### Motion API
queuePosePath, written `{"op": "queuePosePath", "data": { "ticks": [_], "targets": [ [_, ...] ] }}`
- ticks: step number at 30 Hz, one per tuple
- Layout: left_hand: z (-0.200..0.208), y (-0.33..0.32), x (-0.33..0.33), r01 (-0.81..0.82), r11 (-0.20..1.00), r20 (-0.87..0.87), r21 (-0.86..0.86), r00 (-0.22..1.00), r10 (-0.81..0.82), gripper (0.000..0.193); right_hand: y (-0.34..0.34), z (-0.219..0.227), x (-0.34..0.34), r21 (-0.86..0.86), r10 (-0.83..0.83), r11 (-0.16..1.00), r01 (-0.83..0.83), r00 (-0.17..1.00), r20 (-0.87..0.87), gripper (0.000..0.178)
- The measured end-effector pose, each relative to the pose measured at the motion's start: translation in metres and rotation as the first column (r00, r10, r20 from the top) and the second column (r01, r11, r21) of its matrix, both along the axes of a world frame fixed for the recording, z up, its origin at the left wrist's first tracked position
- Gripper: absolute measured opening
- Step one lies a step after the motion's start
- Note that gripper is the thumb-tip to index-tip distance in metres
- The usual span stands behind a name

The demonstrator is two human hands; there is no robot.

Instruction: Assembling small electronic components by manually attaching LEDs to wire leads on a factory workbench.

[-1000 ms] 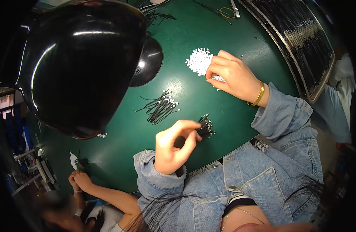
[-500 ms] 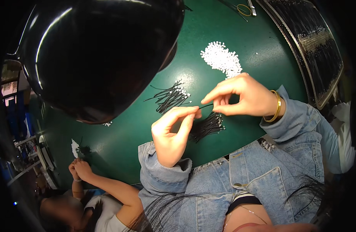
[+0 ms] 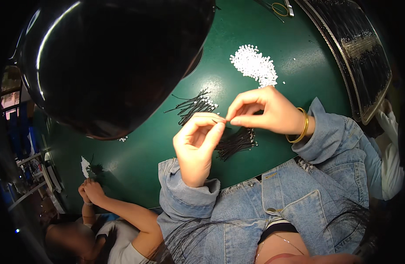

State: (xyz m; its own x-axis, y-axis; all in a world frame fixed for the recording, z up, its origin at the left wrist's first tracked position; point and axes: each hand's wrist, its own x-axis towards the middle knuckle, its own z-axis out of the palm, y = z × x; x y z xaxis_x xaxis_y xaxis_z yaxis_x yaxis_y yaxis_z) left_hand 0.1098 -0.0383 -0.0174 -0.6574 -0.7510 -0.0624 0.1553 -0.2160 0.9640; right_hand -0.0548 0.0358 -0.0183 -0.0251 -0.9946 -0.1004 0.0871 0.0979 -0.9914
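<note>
My left hand (image 3: pixel 196 147) pinches a short black wire between thumb and forefinger, and only a dark sliver of it shows. Thumb and forefinger of my right hand (image 3: pixel 268 112) are pressed together against the left fingertips. What the right fingers hold is too small and covered to make out. Behind the left hand lies a loose bunch of black wires with white ends (image 3: pixel 194 107). A denser bundle of black wires (image 3: pixel 235 144) lies beneath my hands. Beyond the right hand is a heap of small white connector-like pieces (image 3: pixel 253 64).
A large glossy black dome (image 3: pixel 114 66) covers the upper left of the view. At the right, a rack (image 3: pixel 361 48) holds many dark wires on the green table (image 3: pixel 299 57). A co-worker's hands (image 3: pixel 91 192) work at the lower left beside a small white pile (image 3: pixel 85 167).
My right hand has moved slightly left, so its fingertips now meet those of the left hand. The wire stretch that showed between the hands is now mostly covered.
</note>
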Motion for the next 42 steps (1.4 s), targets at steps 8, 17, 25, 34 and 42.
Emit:
{"op": "queuePosePath", "data": {
  "ticks": [8,17,25,34,42],
  "targets": [
    [0.012,0.002,0.004,0.062,0.976,0.094,0.208,0.992,-0.083,0.008,0.001,0.007,-0.009,0.263,-0.066,0.963,-0.057,0.898,0.435,0.011],
    [0.008,0.002,0.004,0.120,0.985,0.046,0.125,0.991,-0.126,0.004,0.003,0.004,-0.005,0.261,-0.062,0.963,-0.072,0.881,0.470,0.011],
    [0.007,0.004,0.003,0.126,0.992,0.137,0.019,0.982,-0.128,0.004,0.005,0.006,-0.004,0.226,0.009,0.966,-0.127,0.886,0.463,0.011],
    [0.010,0.008,0.003,0.104,0.994,0.184,-0.031,0.978,-0.096,0.004,0.008,0.007,0.002,0.003,0.021,1.000,-0.021,0.983,0.180,0.013],
    [0.009,0.008,0.002,0.115,0.991,0.141,-0.072,0.985,-0.104,0.004,0.010,0.012,0.006,0.052,-0.143,0.989,0.141,0.988,0.052,0.010]
  ]
}}
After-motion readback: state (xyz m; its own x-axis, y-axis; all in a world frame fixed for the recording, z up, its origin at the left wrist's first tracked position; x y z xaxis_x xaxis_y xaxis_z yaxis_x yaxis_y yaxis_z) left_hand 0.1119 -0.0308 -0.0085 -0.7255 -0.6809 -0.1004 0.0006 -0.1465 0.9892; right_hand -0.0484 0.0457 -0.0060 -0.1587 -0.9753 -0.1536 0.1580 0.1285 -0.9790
